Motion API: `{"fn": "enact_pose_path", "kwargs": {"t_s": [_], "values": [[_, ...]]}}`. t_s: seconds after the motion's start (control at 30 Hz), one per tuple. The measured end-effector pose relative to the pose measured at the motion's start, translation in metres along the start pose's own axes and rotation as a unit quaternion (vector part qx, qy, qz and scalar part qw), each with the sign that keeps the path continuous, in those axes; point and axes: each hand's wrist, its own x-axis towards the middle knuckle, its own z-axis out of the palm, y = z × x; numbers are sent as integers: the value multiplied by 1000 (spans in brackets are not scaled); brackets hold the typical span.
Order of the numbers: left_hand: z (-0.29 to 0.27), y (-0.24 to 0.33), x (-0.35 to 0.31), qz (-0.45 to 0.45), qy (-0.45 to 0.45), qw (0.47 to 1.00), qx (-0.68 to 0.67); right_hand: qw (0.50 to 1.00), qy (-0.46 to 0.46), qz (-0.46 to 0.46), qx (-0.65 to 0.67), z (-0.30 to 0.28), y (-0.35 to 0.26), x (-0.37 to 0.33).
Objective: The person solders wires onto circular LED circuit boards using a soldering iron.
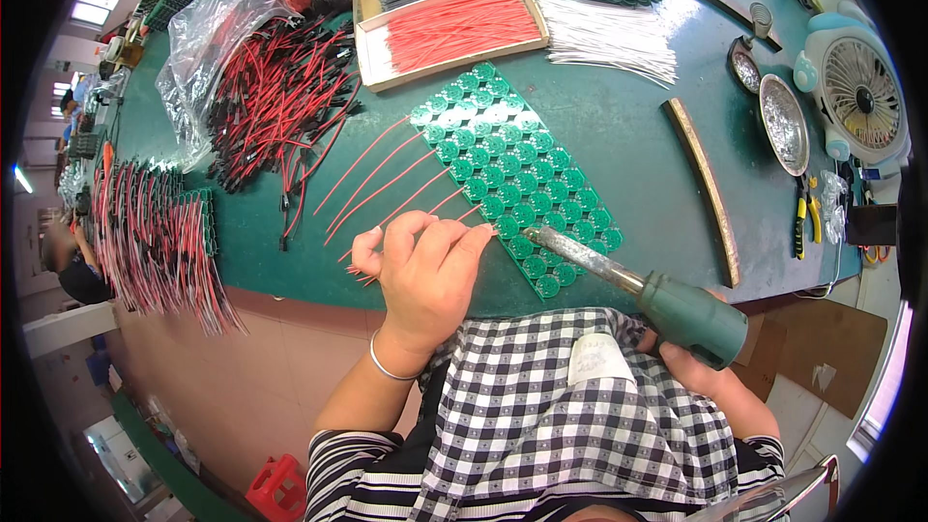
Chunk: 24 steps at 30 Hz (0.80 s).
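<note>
A green panel of round circuit boards [512, 159] lies slanted on the table in front of me. Several red wires [377, 171] run from its left edge out to the left. My left hand [425, 266] is closed in a pinch at that edge, with a red wire at its fingertips. My right hand [691, 367], partly hidden, grips the green handle of a soldering iron [691, 317]. The iron's metal tip reaches over the panel's lower part, close to my left fingertips. Whether the tip touches the board I cannot tell.
Cut red wires [464, 31] fill an open box at the back, beside loose white wires [614, 39]. A red-and-black wire heap [280, 97] lies left. Toward the right are a wooden strip [703, 191], a metal dish [783, 124], yellow-handled pliers [801, 217] and a fan [860, 92].
</note>
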Motion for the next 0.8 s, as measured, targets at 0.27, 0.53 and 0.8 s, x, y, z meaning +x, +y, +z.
{"fn": "enact_pose_path", "kwargs": {"t_s": [0.27, 0.53, 0.8], "values": [[-6, 12, -11, 4, -16, 1000, -25, 1000, -10, 20, 1, 3, 4, -4], [-6, 12, -11, 3, -34, 999, -40, 999, -5, 37, 17, 11, 11, -6], [-6, 12, -12, 5, -45, 998, -41, 995, -25, 94, 28, 10, 11, -13]]}}
